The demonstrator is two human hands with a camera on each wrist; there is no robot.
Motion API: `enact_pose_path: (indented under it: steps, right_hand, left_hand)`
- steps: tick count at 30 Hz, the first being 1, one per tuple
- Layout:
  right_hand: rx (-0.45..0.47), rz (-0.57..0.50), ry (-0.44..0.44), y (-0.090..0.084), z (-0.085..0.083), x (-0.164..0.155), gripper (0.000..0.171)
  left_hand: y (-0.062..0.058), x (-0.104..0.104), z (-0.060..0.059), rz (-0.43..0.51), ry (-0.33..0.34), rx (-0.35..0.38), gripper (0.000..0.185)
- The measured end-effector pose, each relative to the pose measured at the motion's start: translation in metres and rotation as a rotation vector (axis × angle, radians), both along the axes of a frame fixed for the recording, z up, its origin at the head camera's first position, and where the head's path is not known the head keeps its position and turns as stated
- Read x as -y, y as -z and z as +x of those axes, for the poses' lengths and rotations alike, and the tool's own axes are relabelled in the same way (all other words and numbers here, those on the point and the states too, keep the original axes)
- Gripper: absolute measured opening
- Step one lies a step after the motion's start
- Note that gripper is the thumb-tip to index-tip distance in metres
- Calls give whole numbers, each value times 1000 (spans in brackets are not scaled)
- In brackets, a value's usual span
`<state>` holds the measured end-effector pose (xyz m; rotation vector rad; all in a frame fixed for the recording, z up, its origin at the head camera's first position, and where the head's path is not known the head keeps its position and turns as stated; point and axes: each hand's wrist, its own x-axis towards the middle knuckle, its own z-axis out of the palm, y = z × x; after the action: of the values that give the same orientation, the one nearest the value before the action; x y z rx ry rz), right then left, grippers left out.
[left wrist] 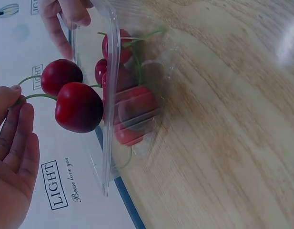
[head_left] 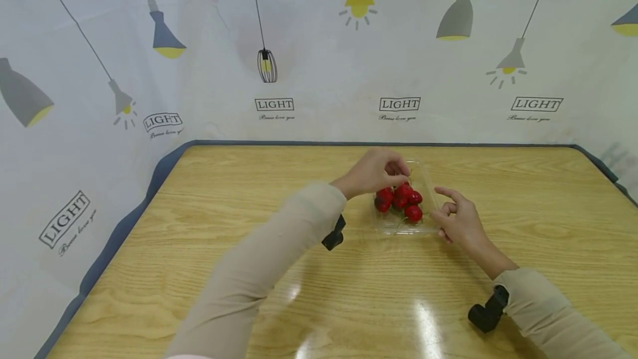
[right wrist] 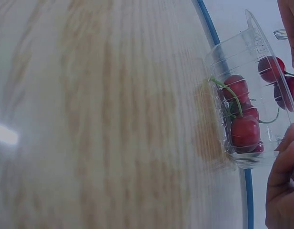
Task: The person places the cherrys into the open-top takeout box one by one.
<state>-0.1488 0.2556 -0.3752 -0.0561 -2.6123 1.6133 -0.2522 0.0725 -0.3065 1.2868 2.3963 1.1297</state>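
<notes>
My left hand (head_left: 376, 172) pinches green stems between thumb and fingertips. From them hang two dark red cherries (left wrist: 79, 107), at the open top of a clear plastic container (head_left: 426, 184). Inside the container lie several more cherries (right wrist: 245, 132), some with long green stems, seen through its walls in both wrist views. At the container's right side my right hand (head_left: 461, 220) grips the edge by the near corner, its thumb and curled fingers at the rim. Part of that grip is cut off by the frame in the right wrist view.
The container stands on a wood-grain table (head_left: 239, 198) towards its far side. Behind the table hangs a white cloth (head_left: 324, 71) printed with lamps. A black wrist camera (head_left: 335, 232) sits on the left wrist, another camera (head_left: 488, 310) on the right.
</notes>
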Motion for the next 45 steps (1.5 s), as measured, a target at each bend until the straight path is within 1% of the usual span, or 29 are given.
enact_pose_path:
  steps: [8, 19, 26, 34, 39, 45]
  right_hand:
    - [-5, 1, -3, 0, 0, -1, 54]
    - [-8, 3, 1, 1, 0, -1, 53]
    - [-7, -12, -3, 2, 0, -1, 55]
    - [-8, -11, -3, 2, 0, -1, 55]
    - [-13, -1, -1, 1, 0, -1, 54]
    - [-6, -4, 2, 1, -1, 0, 54]
  left_hand:
    - [5, -7, 5, -8, -7, 27, 10]
    - [18, -15, 7, -9, -12, 25, 12]
    - [22, -17, 9, 4, -4, 38, 10]
    - [23, -18, 10, -12, -10, 28, 10]
    - [25, -19, 9, -4, -6, 42, 9]
    - [31, -19, 9, -1, -9, 97, 8]
